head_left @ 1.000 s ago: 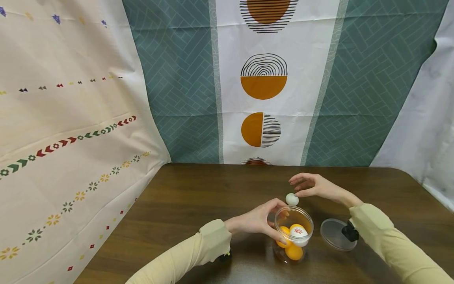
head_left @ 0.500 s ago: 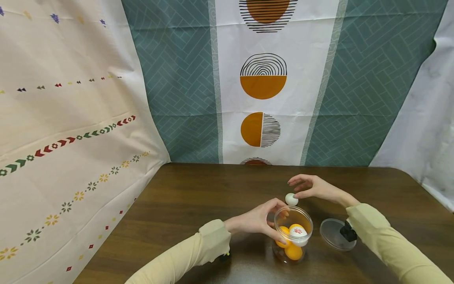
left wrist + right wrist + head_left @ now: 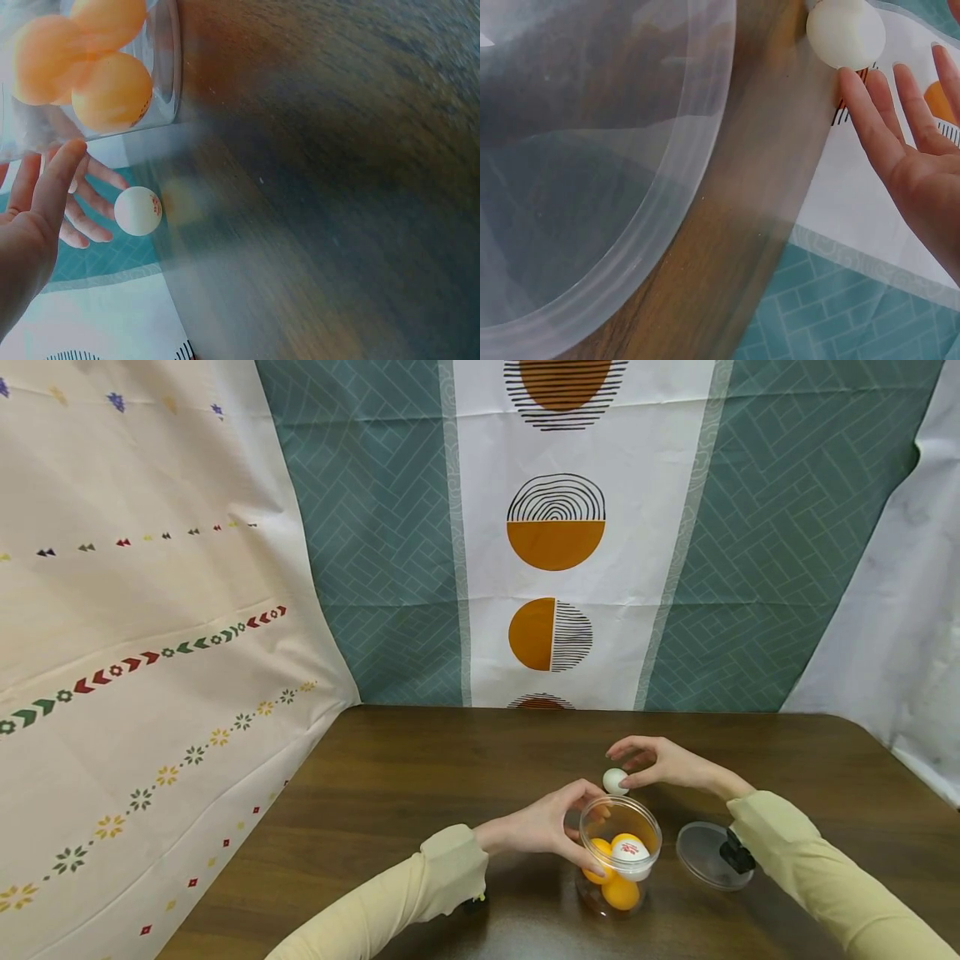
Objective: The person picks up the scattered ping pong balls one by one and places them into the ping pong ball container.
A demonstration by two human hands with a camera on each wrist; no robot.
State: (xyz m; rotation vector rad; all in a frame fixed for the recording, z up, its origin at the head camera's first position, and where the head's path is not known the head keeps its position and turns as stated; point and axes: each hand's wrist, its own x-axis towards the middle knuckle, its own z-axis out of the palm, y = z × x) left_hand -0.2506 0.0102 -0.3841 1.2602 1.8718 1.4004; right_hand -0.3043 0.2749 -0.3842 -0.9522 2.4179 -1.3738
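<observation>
Fingers of my right hand (image 3: 660,762) touch the white ball (image 3: 615,781) on the counter (image 3: 420,777), not yet gripping; my left hand (image 3: 543,827) grasps the jar (image 3: 619,860). Next, I judge: pinch, lift, drop in.

white ball (image 3: 615,781): small, round, plain white with a red mark, lies on the wood just right of frame centre, just behind the jar
clear jar (image 3: 619,866): round, see-through plastic, upright, lid off, lower centre-right of frame
balls in jar (image 3: 621,892): several orange, one white with red print on top
</observation>
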